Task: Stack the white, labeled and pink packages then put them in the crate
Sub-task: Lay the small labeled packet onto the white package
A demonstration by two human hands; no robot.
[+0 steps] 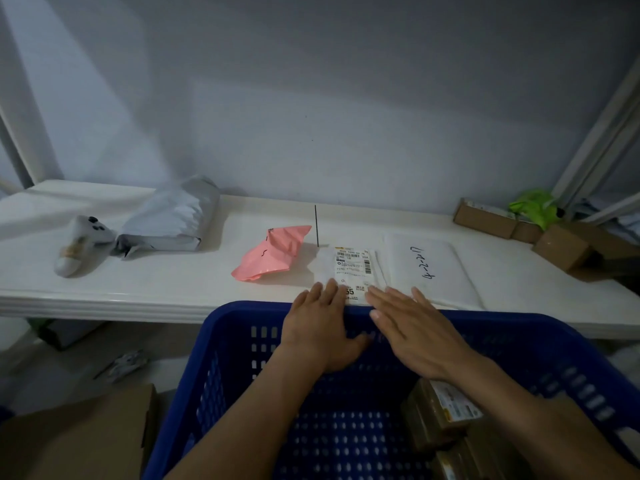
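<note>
**Hands reach for the labeled package; nothing stacked yet**

Both hands stretch over the far rim of the blue crate (pixel 242 315) toward the tabletop (pixel 156 282). The left hand (pixel 317 327) and right hand (pixel 412 327) are flat, fingers spread, each grip open and holding nothing; their fingertips lie on the near edge of the labeled package (pixel 351 266). The white package (pixel 429 268) lies flat just to its right, and the pink package (pixel 273 252), crumpled and puffy, sits just to its left. All three are apart on the tabletop, none in the crate.

Risks, as I judge them: the labeled package hangs close to the tabletop edge, so a pull toward the body could slide it off, down between tabletop and crate. The pink package looks lumpy; set low in the stack it would tilt whatever rests on it, so it likely belongs on top. Brown boxes (pixel 440 414) already fill the crate's right side, and a stack lowered there could land crooked and spill.
</note>
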